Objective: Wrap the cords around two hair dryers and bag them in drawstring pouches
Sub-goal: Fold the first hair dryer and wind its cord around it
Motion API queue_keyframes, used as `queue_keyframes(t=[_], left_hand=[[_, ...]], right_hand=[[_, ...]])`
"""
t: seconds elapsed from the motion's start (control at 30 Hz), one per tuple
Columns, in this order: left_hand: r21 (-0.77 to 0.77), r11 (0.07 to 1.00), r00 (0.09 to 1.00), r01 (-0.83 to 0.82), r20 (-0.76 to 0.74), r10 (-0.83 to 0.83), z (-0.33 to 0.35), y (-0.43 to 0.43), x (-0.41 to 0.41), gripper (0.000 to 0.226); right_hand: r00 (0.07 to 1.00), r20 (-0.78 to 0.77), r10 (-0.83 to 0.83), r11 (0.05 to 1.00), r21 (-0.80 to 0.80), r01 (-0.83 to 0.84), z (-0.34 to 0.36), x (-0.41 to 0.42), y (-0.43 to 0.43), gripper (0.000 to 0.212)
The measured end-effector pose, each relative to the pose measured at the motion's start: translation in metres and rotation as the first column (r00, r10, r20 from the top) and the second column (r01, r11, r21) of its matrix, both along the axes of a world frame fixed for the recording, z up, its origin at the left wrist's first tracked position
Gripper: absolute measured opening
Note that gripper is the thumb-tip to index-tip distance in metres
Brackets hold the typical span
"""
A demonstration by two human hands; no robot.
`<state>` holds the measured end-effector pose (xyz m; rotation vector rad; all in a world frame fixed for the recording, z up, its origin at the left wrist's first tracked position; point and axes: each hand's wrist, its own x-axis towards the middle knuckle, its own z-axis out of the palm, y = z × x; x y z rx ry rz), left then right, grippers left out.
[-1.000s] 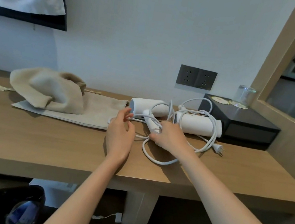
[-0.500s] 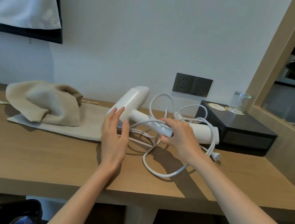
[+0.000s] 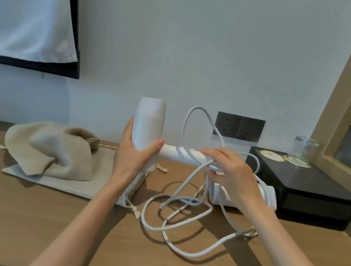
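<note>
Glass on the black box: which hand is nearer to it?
Right. The right hand is left of the glass; the left hand is farther left, gripping the hair dryer.

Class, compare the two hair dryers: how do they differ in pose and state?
The held dryer is aloft, barrel upright; the second dryer lies on the desk. The left hand and right hand grip the held dryer; neither grips the second dryer. Both are white.

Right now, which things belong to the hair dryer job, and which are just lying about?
Job: held hair dryer, second hair dryer, cords, crumpled pouch, flat pouch.
Lying about: black box, glass, coaster, wall sockets.
</note>
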<state>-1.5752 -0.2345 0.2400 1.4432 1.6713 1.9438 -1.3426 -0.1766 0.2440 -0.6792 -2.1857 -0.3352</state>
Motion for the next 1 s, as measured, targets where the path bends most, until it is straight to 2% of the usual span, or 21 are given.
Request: queue_keyframes(t=[0.07,0.13,0.23,0.3,0.33,0.37,0.4,0.43,0.47,0.5,0.53,0.57,0.67,0.7,0.77,0.83,0.87,0.93,1.0], left_hand=[[0.019,0.997,0.997,-0.076,0.022,0.075,-0.007,0.005,0.008,0.081],[0.034,0.991,0.989,-0.132,0.078,0.129,-0.011,0.009,0.016,0.084],[0.029,0.981,0.967,-0.193,0.174,0.185,-0.016,0.014,0.021,0.084],[0.021,0.968,0.957,-0.251,0.155,0.245,-0.020,0.016,0.017,0.086],[0.015,0.959,0.952,-0.284,0.124,0.280,-0.021,0.015,0.014,0.087],[0.007,0.948,0.945,-0.318,0.078,0.317,-0.022,0.013,0.011,0.087],[0.004,0.937,0.936,-0.350,0.031,0.350,-0.023,0.011,0.008,0.088],[0.003,0.927,0.927,-0.376,-0.011,0.376,-0.024,0.008,0.007,0.089],[0.006,0.919,0.918,-0.394,-0.041,0.394,-0.024,0.006,0.006,0.090],[0.005,0.915,0.914,-0.403,-0.057,0.403,-0.025,0.004,0.006,0.090],[0.004,0.912,0.910,-0.409,-0.064,0.409,-0.027,0.003,0.005,0.090],[0.003,0.909,0.906,-0.418,-0.069,0.417,-0.028,0.003,0.004,0.090],[-0.010,0.904,0.901,-0.427,-0.096,0.424,-0.030,0.003,0.001,0.091],[-0.013,0.909,0.904,-0.418,-0.104,0.414,-0.031,0.003,0.000,0.091],[-0.008,0.923,0.918,-0.386,-0.103,0.383,-0.031,0.003,-0.003,0.090],[-0.007,0.936,0.932,-0.353,-0.090,0.351,-0.030,0.004,-0.005,0.088],[-0.007,0.941,0.939,-0.338,-0.074,0.336,-0.030,0.004,-0.006,0.088],[0.001,0.952,0.952,-0.305,-0.034,0.305,-0.030,0.005,-0.008,0.088],[0.013,0.956,0.956,-0.292,-0.007,0.292,-0.030,0.005,-0.008,0.087]], right_hand=[[0.990,-0.110,-0.092,0.992,-0.099,0.081,-0.008,-0.001,0.007,0.050],[0.941,-0.314,-0.129,0.967,-0.251,0.049,-0.012,-0.007,0.012,0.052],[0.750,-0.637,-0.176,0.879,-0.445,-0.172,-0.010,-0.019,0.014,0.054],[0.638,-0.733,-0.237,0.846,-0.478,-0.236,-0.009,-0.026,0.016,0.048],[0.623,-0.746,-0.234,0.845,-0.473,-0.249,-0.009,-0.030,0.016,0.045],[0.652,-0.731,-0.200,0.844,-0.467,-0.265,-0.008,-0.035,0.016,0.040],[0.732,-0.666,-0.145,0.848,-0.464,-0.254,-0.009,-0.040,0.017,0.030],[0.854,-0.512,-0.090,0.855,-0.479,-0.197,-0.010,-0.045,0.016,0.023],[0.955,-0.293,-0.045,0.870,-0.482,-0.107,-0.011,-0.050,0.017,0.029],[0.996,-0.088,-0.026,0.889,-0.458,-0.018,-0.015,-0.052,0.020,0.043],[0.998,0.043,-0.034,0.902,-0.430,0.049,-0.017,-0.054,0.022,0.052],[0.994,0.099,-0.051,0.908,-0.410,0.087,-0.019,-0.054,0.023,0.054],[0.987,0.145,-0.066,0.931,-0.346,0.113,-0.021,-0.047,0.024,0.037],[0.993,0.106,-0.058,0.922,-0.375,0.094,-0.021,-0.044,0.024,0.031],[0.981,-0.177,-0.078,0.863,-0.504,-0.022,-0.018,-0.037,0.025,0.026],[0.852,-0.501,-0.154,0.813,-0.554,-0.178,-0.013,-0.025,0.029,0.028],[0.775,-0.596,-0.211,0.802,-0.558,-0.211,-0.011,-0.019,0.032,0.031],[0.654,-0.677,-0.339,0.757,-0.609,-0.237,-0.009,-0.011,0.038,0.033],[0.600,-0.653,-0.462,0.668,-0.701,-0.249,-0.009,-0.004,0.046,0.032]])
